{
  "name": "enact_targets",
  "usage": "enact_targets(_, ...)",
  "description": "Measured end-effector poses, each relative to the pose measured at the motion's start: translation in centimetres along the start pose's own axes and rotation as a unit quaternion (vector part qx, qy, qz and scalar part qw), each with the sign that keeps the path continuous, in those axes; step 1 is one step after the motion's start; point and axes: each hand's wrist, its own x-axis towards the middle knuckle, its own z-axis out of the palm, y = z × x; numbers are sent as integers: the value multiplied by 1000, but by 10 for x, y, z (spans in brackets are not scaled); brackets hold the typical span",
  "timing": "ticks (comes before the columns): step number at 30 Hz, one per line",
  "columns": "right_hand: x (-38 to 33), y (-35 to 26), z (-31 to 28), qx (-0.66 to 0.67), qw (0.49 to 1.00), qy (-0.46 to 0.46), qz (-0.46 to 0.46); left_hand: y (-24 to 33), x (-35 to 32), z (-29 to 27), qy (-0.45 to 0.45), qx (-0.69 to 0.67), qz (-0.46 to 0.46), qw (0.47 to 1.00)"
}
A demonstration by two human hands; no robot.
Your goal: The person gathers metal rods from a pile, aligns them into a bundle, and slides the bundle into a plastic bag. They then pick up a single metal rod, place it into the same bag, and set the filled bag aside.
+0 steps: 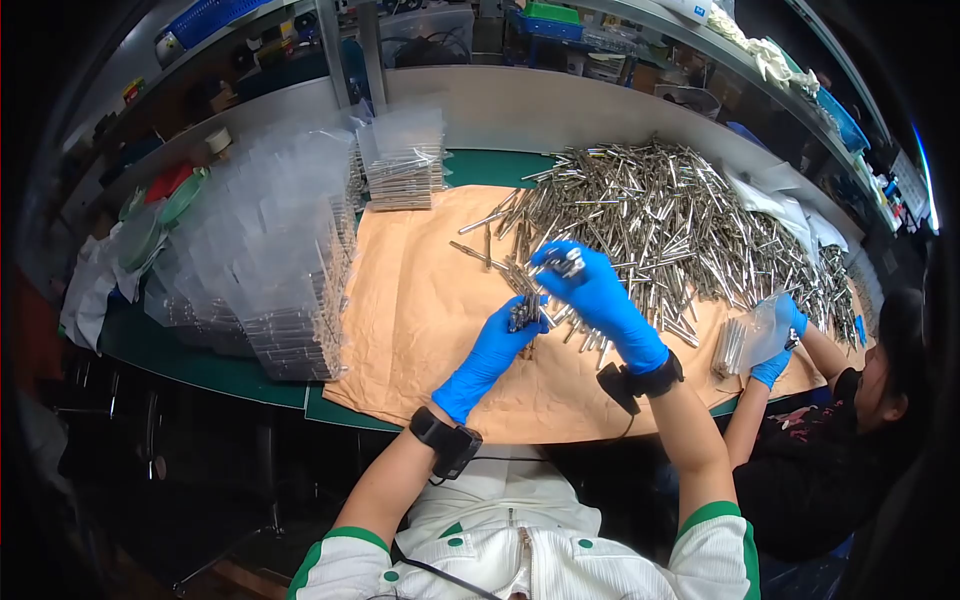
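Observation:
My left hand [500, 346], in a blue glove, is closed around an upright bundle of slim metal rods [523, 314]. Just above and to its right, my blue-gloved right hand [598, 295] grips several short shiny metal rods [567, 263], their ends showing at the fingers. Both hands are over brown paper [420, 300]. Beyond them spreads a big heap of loose silvery metal rods [650, 215], a few lying apart at its left edge. The exact shape of the rods' tips is too small to tell.
Stacked clear bags of rods [290, 260] fill the left of the green table [480, 168], with another bagged stack [402, 165] at the back. On the right, a co-worker's gloved hands [778, 360] hold a clear bag of rods [745, 340]. A low metal panel [540, 98] borders the back.

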Motion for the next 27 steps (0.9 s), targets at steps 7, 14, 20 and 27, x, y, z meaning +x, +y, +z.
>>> enact_targets(7, -10, -1, 19, -436, 862, -251, -60, -8, -3, -8, 27, 87, -10, 996)
enact_targets(14, -15, 13, 11, -355, 911, -204, -51, -10, -4, -2, 32, 114, 24, 993)
enact_targets(20, -12, -4, -1, -19, 998, -56, -31, -3, -4, -3, -8, 78, -12, 997)
enact_targets(27, -21, 44, 4, 273, 910, 174, 259, -12, 4, -9, 140, 37, 150, 978)
